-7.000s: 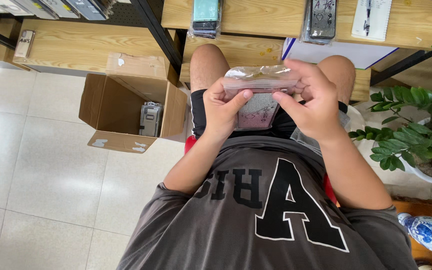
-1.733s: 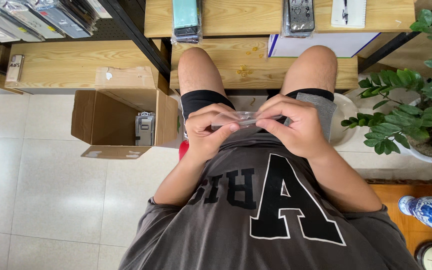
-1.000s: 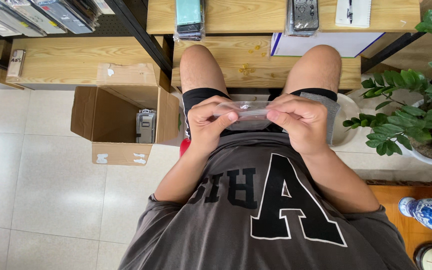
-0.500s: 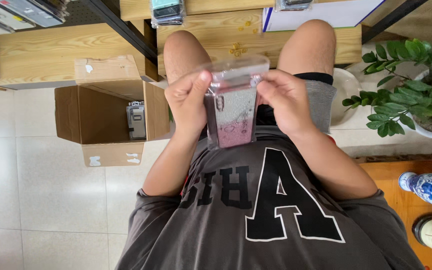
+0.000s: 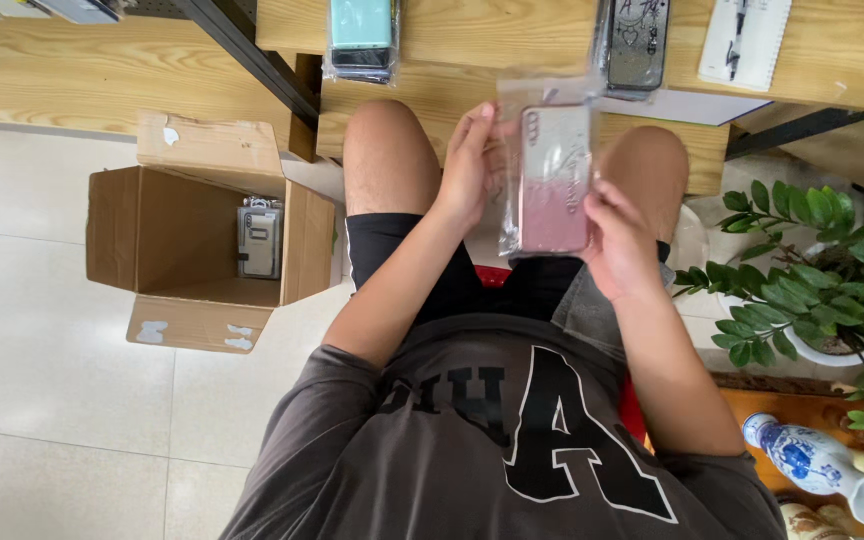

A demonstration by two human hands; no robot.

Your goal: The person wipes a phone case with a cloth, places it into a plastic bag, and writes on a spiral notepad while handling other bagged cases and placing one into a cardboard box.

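Setting: pale tiled floor (image 5: 42, 400), wooden shelving (image 5: 102, 70) ahead, open cardboard box (image 5: 192, 250) to the left, potted plant (image 5: 822, 270) to the right.

Item: bagged phone case (image 5: 552, 175), pink-to-clear, held above the knees. Long axis runs away from the body, camera cut-out at the far end.

Grip: left hand (image 5: 472, 165) clasps its left edge; right hand (image 5: 617, 235) pinches the lower right corner.

wooden bench (image 5: 452, 35), 2 bagged phone cases (image 5: 362, 35), notepad (image 5: 744, 40)
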